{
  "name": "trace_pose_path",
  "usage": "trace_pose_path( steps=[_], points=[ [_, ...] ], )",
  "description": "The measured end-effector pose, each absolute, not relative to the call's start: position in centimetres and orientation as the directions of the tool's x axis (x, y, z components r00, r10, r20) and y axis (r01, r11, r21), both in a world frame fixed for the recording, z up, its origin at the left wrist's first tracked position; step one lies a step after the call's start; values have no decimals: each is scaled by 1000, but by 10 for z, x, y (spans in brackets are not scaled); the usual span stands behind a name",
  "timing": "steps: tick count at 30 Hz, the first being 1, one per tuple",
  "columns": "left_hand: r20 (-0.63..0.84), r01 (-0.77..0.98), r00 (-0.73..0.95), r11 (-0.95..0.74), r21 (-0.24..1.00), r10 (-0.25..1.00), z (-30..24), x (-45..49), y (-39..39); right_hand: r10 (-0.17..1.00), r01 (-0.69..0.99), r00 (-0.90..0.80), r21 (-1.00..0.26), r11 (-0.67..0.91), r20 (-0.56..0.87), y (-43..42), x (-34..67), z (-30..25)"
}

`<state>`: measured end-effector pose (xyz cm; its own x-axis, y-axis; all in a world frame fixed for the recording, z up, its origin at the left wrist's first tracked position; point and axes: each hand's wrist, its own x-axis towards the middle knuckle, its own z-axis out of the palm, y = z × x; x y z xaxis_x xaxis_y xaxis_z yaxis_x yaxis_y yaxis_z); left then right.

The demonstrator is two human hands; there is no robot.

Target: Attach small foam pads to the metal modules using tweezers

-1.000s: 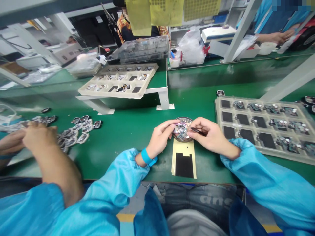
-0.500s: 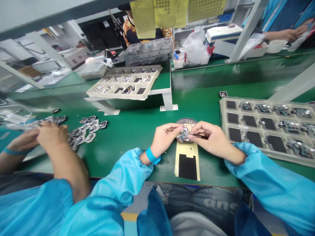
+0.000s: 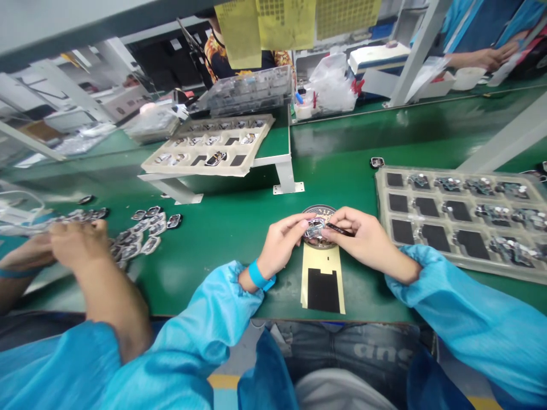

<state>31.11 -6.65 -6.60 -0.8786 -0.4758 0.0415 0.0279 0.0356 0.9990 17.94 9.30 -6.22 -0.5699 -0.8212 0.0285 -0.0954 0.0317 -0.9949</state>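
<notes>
My left hand [image 3: 281, 242] pinches a small shiny metal part [image 3: 314, 229] above a round dish [image 3: 321, 211] on the green table. My right hand [image 3: 363, 239] holds thin dark tweezers [image 3: 339, 229] whose tip meets that part. Both hands hover over the top of a yellow sheet with a black rectangle [image 3: 322, 280] that lies flat near the table's front edge. Blue sleeves cover both my arms, and a blue band circles my left wrist.
A beige tray [image 3: 459, 216] with black pads and small boards lies to the right. Another tray [image 3: 209, 148] sits on a raised white stand behind. At the left a co-worker's hands [image 3: 64, 242] work beside a pile of small parts [image 3: 143, 228].
My hands stay together on the part, shifting only slightly over the dish. The co-worker's hands moved a little at the left. The view wobbled.
</notes>
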Motion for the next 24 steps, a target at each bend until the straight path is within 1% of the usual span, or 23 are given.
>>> trace_pose_path(
  steps=[4, 6, 10, 21, 24],
  points=[
    [58, 63, -907, 2, 998, -417, -73, 311, -65, -818, -59, -574, -996, 64, -18, 93, 177, -59],
    [61, 53, -914, 29, 998, -402, -77, 311, -65, -817, -50, -575, -996, 76, -34, 93, 176, -58],
    [74, 26, -910, 123, 992, -408, -80, 311, -66, -815, -23, -576, -996, 86, -57, 93, 174, -57],
    [81, 15, -913, 165, 986, -399, -83, 311, -69, -824, -41, -564, -996, 77, -40, 93, 170, -60],
    [122, 31, -908, 225, 974, -402, -82, 311, -69, -823, -20, -565, -996, 86, -60, 92, 170, -60]
  ],
)
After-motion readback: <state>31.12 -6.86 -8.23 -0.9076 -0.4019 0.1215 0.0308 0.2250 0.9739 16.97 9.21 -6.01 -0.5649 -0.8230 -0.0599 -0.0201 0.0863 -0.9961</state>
